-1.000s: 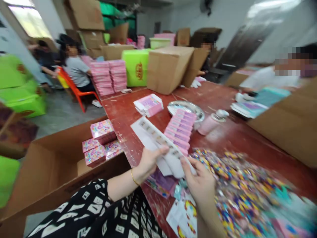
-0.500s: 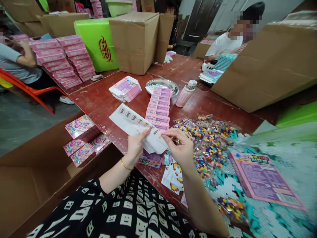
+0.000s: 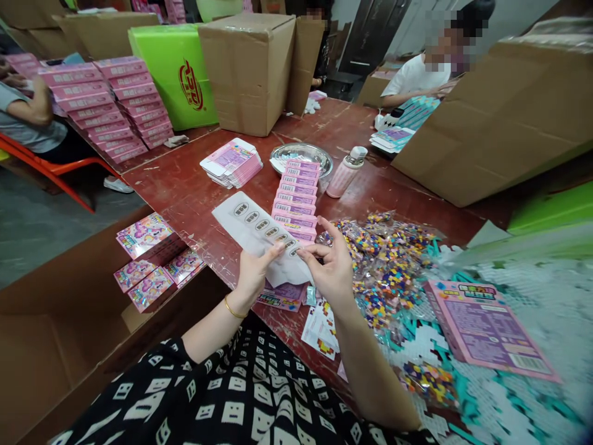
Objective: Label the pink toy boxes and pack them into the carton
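My left hand (image 3: 251, 276) grips a white sheet of oval stickers (image 3: 230, 217), thumb on top, over the front of the table. A row of dark-printed ovals runs along the sheet. At the sheet's right end, thumb and index finger of my right hand (image 3: 332, 269) pinch at the last oval sticker (image 3: 293, 251), its edge partly covered by the fingertips. Just beyond the sheet, pink boxes (image 3: 296, 199) lie overlapped in a row, barcoded ends showing. Under the sheet, a purple printed box (image 3: 283, 296) is partly hidden.
Bags of colourful small pieces (image 3: 389, 266) are heaped at right, beside a pink-purple box (image 3: 491, 327). A metal dish (image 3: 325, 162), a pink bottle (image 3: 343, 176) and stacked flat cartons (image 3: 234, 162) stand farther back. Left below is an open cardboard box (image 3: 50, 346). Two people sit across.
The sheet has shifted slightly right and its ovals now look dark. My right hand has moved a little left along its end, index finger and thumb still together, other fingers more raised.
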The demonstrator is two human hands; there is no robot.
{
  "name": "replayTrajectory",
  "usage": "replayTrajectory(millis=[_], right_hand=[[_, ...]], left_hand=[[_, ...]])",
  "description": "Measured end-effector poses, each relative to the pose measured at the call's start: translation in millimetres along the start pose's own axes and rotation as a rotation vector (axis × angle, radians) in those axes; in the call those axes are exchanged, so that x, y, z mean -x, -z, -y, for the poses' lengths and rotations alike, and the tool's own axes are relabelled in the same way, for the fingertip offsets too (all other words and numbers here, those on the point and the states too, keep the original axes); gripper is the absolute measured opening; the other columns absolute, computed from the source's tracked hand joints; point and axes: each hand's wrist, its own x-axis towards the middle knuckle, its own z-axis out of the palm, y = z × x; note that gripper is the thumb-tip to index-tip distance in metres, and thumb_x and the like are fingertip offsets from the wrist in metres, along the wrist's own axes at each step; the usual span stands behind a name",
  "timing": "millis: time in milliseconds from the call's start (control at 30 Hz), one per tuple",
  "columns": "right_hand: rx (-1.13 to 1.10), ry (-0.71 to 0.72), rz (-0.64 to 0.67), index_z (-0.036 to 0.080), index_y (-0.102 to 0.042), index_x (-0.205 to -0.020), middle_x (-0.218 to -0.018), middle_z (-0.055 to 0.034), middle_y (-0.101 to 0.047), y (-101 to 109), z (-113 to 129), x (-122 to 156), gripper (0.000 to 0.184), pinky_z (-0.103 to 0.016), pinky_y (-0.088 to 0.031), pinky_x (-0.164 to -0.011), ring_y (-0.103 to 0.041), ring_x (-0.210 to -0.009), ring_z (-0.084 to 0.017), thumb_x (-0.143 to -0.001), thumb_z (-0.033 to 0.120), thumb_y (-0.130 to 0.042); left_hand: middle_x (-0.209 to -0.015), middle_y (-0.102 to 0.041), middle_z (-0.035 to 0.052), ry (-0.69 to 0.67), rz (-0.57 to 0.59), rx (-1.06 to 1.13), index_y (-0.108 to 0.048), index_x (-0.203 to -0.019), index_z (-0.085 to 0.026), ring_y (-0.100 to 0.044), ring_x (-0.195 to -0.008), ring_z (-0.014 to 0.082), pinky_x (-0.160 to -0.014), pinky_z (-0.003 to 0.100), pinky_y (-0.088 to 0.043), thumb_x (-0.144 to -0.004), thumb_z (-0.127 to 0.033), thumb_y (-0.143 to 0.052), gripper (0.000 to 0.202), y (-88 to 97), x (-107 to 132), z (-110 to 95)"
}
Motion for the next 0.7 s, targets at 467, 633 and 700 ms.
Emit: replayTrajectory(millis=[467,633,700], right_hand=[[0.268,0.436,-0.214,0.024,-0.037,-0.145,-0.100,-0.0062,-0.074,-13,-7,22,0.065,-0.045,-0.057,-0.097,-0.073,-0.093,-0.022,-0.088,0.019,-0.068],[0.432,0.601,-0.204,0.028,-0.031,-0.148,-0.111,-0.0070,-0.074,-16,-19,27,0.068,-0.044,-0.062,-0.089,-0.074,-0.094,-0.023,-0.090,0.013,-0.064],[0.544,0.697,-0.197,0.029,-0.032,-0.148,-0.108,-0.0061,-0.076,-15,-24,27,0.067,-0.044,-0.063,-0.087,-0.075,-0.092,-0.023,-0.091,0.010,-0.062]], left_hand=[[-0.085,-0.074,0.0025,0.040,-0.062,0.077,-0.069,-0.084,-0.015,-0.068,-0.077,0.0158,-0.080,0.029,-0.055,-0.055,-0.024,-0.090,0.037,-7.8,0,1],[-0.088,-0.074,0.0021,0.072,-0.098,0.163,-0.068,-0.089,-0.015,-0.070,-0.084,0.0178,-0.085,0.031,-0.054,-0.053,-0.021,-0.090,0.043,-8.9,2,1],[-0.086,-0.073,0.0027,0.122,-0.126,0.184,-0.068,-0.088,-0.014,-0.071,-0.086,0.0196,-0.089,0.033,-0.053,-0.052,-0.021,-0.091,0.044,-9.4,3,0]])
